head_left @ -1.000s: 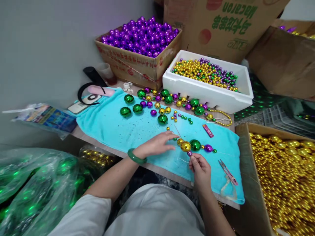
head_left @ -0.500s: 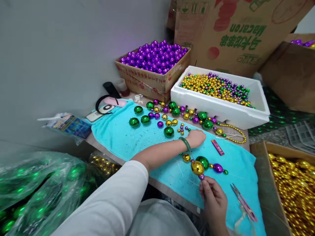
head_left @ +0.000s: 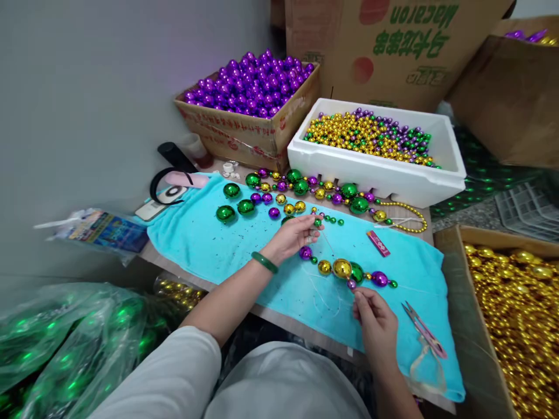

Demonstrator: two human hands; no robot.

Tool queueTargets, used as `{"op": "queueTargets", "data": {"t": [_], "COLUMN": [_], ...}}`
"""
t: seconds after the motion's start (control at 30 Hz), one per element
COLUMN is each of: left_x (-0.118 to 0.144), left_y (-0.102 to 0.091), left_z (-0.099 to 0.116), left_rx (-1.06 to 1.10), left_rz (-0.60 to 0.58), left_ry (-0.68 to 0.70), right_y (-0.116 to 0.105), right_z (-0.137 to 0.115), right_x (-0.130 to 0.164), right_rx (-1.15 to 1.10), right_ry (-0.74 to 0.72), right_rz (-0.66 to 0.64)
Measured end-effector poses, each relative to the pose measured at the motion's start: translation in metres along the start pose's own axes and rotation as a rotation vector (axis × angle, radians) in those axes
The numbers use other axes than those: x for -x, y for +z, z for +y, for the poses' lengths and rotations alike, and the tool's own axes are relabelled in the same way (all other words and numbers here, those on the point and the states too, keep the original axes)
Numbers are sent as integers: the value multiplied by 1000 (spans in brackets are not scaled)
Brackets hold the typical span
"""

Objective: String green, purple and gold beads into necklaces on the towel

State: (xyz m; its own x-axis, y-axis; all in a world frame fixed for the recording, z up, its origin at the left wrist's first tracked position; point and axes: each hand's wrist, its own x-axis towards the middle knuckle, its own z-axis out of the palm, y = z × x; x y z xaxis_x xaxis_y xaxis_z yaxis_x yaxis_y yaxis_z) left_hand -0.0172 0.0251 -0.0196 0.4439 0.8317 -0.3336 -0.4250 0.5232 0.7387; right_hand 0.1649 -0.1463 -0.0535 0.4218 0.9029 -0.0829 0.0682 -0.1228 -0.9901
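My left hand (head_left: 293, 237), with a green bangle (head_left: 264, 262) on its wrist, pinches a small green bead (head_left: 317, 222). A thin clear thread runs from near those fingertips down to a large gold bead (head_left: 342, 269). My right hand (head_left: 376, 314) is closed at a small purple bead (head_left: 351, 284) just below the gold one. Around it on the turquoise towel (head_left: 279, 285) lies a strung row with a large green bead (head_left: 357, 272), a purple bead (head_left: 379, 279) and smaller ones. Loose green beads (head_left: 226, 213) and small gold beads (head_left: 289, 208) sit farther back.
Thread snips (head_left: 424, 331) and a pink packet (head_left: 378, 243) lie on the right. Behind stand a foam box (head_left: 375, 163) of small beads and a carton (head_left: 236, 132) of purple balls. A finished-looking bead strand (head_left: 336, 198) runs along the back. A carton (head_left: 484, 314) of gold beads stands right.
My left hand has drawn back toward me and left from the small loose beads, now with a green bead in its fingertips. The right hand keeps its hold; the camera view has shifted.
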Motion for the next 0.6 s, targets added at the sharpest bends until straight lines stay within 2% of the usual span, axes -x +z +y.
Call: {"op": "queueTargets", "data": {"t": [0.13,0.33,0.5,0.6], "left_x": [14,21,21,23], "left_y": [-6,-12,-17,-16], "left_z": [1,-2,-3,-6], "left_rx": [71,44,-66,-230], "left_rz": [27,23,35,56], "left_ry": [21,106,183,297], "right_y": [8,11,9,6], "right_z": [-3,-3,-5,-6], "right_x": [1,2,3,1], "right_rx": [4,16,51,75], "right_ry": [-13,-2,21,43], "right_rz": [-35,-30,-21,-28]}}
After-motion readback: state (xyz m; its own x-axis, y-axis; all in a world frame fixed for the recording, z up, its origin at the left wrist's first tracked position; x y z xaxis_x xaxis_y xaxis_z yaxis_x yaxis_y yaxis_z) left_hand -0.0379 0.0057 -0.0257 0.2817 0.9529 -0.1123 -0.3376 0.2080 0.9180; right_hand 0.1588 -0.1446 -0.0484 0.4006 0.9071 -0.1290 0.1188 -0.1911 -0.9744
